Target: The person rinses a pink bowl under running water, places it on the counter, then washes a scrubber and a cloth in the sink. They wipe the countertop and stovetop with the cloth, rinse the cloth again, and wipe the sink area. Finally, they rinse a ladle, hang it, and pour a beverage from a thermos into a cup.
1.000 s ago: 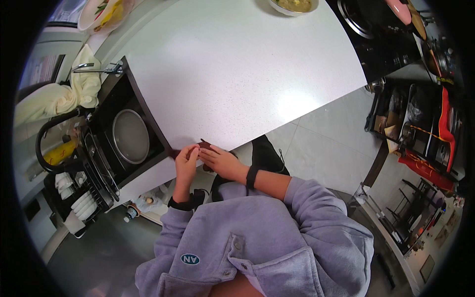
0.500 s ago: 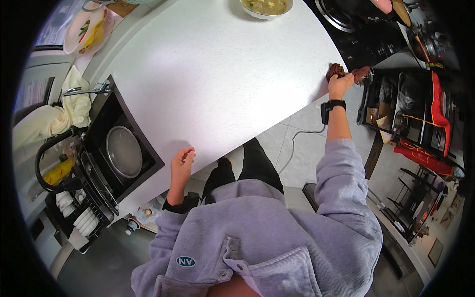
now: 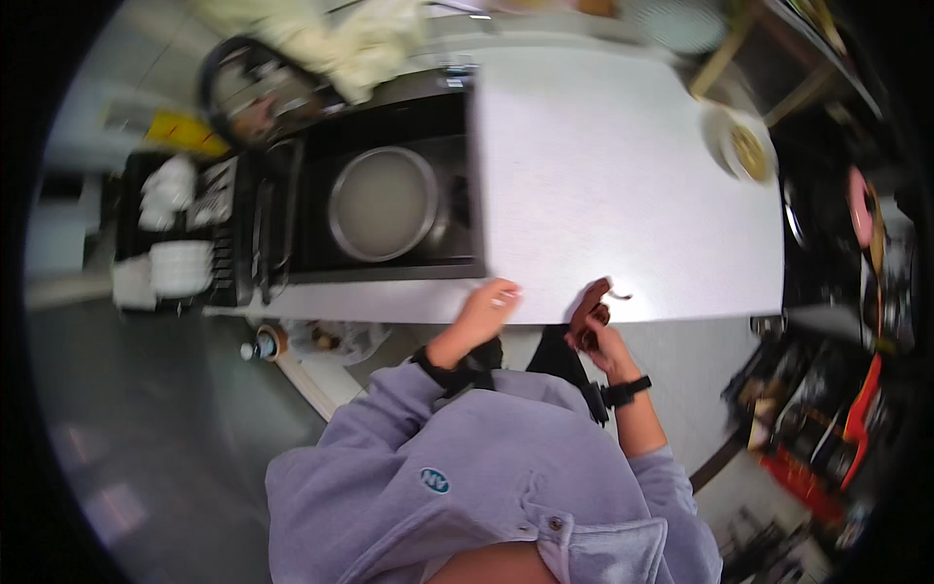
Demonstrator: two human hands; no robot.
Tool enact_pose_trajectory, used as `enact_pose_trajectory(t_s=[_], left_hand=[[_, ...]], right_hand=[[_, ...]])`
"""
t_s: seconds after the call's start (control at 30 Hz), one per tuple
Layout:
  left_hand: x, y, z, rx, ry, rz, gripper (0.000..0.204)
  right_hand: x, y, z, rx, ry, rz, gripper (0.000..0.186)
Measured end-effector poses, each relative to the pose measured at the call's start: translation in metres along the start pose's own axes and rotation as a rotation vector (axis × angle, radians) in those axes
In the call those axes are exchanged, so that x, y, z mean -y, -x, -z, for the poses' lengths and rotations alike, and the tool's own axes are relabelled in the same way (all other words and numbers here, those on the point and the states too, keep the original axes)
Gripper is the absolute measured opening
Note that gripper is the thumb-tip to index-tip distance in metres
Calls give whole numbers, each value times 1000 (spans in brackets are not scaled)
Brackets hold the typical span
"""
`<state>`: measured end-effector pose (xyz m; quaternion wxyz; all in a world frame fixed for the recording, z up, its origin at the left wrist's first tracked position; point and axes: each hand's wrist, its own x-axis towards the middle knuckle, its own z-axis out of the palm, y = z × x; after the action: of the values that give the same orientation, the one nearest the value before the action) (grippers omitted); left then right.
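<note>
My right hand (image 3: 610, 352) is closed on a crumpled reddish-brown cloth-like item (image 3: 590, 313), which lies partly over the front edge of the white counter (image 3: 632, 224). My left hand (image 3: 491, 307) is at the counter's front, just right of the black sink (image 3: 475, 243), its fingers curled and blurred; whether they hold anything small is unclear. A round metal basin (image 3: 382, 204) with cloudy contents sits in the sink.
A black dish rack (image 3: 233, 263) with white crockery stands left. Behind are pale fabric (image 3: 379, 44) and a bowl of food (image 3: 739, 146). A black hob (image 3: 808, 253) and loaded shelving (image 3: 808, 409) are right. A plastic bag (image 3: 321, 341) lies below the counter.
The view has swung toward the sink. My right hand has come back from beside the hob to the counter's front with the brown item. My left hand remains near the sink.
</note>
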<state>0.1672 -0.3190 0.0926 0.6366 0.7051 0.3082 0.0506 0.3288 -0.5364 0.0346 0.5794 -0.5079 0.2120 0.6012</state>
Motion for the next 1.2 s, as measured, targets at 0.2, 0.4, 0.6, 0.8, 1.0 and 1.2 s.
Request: enact_pose_trajectory(t_s=[0.2,0.4,0.6,0.8,1.0,1.2], left_hand=[[-36,56,54,75,-165,-324,54],[-47,82,121,-209,99,-258,14],[-73,84,152,-494,-74,-441,15],[-137,67,181,-395,168,-91,9],[-212,50,247,-702,80,-321,5],[-256,35,390,-894,164,-494,19]], right_hand=[[-10,63,-176,188,718,140,31],[3,96,-251,399,882,302,24],[48,89,-274,361,1169,688,25],[112,100,-328,542,848,810,9],[168,102,-435,601,864,1239,19],[228,99,-609,659,963,1715,23]])
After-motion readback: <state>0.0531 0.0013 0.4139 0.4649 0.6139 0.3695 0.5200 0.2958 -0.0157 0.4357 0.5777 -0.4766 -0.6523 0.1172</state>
